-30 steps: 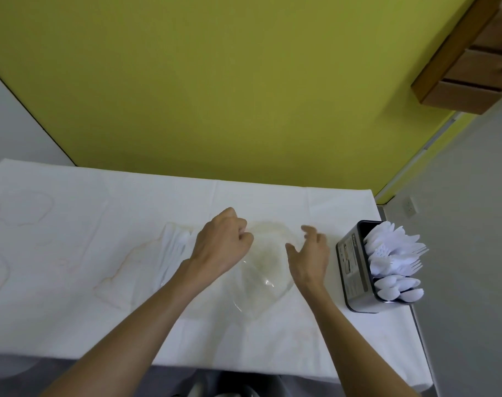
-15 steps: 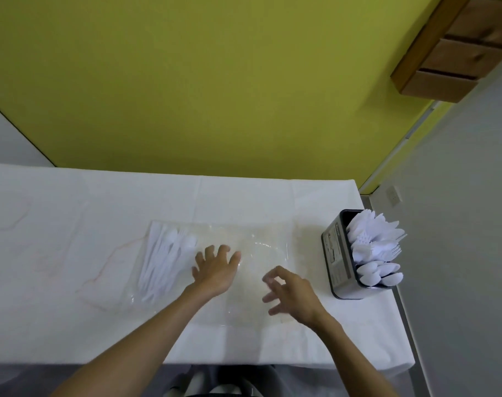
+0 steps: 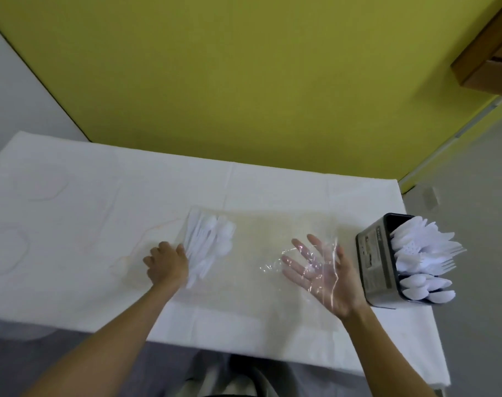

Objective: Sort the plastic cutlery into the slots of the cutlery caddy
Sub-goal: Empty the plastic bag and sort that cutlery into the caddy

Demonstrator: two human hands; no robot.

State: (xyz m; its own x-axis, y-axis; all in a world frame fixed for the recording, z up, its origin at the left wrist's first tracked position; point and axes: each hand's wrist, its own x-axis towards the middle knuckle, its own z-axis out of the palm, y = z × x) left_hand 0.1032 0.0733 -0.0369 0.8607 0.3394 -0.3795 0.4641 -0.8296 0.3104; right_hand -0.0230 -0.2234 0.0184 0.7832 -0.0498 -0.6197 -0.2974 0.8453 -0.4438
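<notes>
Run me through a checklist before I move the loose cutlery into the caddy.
1. Loose cutlery pile within reach: ok, left hand touches it.
2. Right hand free: not ok, clear plastic film lies over its open palm.
3. Pile clear of the plastic: cannot tell.
4. Caddy upright, near that hand: ok.
5. Room left in the slots: cannot tell, they look crowded.

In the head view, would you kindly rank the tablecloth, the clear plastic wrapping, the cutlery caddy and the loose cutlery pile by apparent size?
Largest to smallest: tablecloth; clear plastic wrapping, though its edges are faint; cutlery caddy; loose cutlery pile.
</notes>
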